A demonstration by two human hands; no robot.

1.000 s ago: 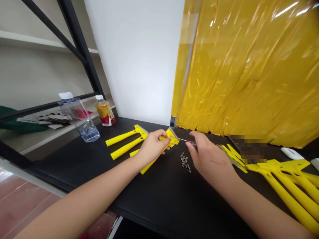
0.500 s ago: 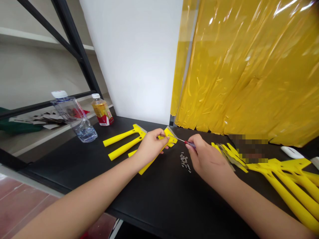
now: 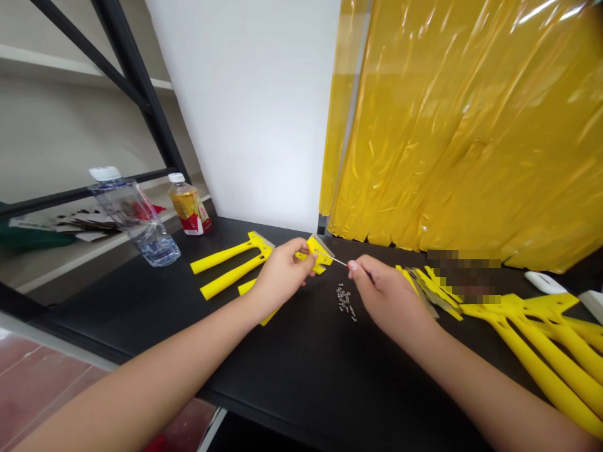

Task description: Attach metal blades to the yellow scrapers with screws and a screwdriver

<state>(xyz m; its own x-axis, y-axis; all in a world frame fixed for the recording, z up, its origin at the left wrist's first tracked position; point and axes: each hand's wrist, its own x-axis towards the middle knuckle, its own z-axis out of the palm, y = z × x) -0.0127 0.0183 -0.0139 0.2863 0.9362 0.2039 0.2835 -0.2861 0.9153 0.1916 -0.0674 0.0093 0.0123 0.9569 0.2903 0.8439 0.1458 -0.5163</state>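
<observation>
Over the black table, my left hand (image 3: pixel 286 267) is closed around a yellow scraper (image 3: pixel 320 254) near its blade end. My right hand (image 3: pixel 384 282) grips a screwdriver (image 3: pixel 333 258) whose thin metal shaft points left, its tip at the scraper's head; the fingers cover most of its handle. Two yellow scrapers (image 3: pixel 226 270) lie to the left of my left hand, and another yellow handle is partly hidden beneath my left forearm. Between my hands, closer to me, is a small pile of screws (image 3: pixel 346 301).
More yellow scrapers (image 3: pixel 532 320) are heaped at the right, beside loose yellow strips and blades (image 3: pixel 433 292). A tilted clear bottle (image 3: pixel 141 220) and a juice bottle (image 3: pixel 189 206) stand at the left, by a shelf rack. Yellow plastic sheeting (image 3: pixel 461 138) hangs behind the table.
The view has shifted slightly. My right hand has turned around the screwdriver, so less of its handle shows. The tip stays at the scraper's head.
</observation>
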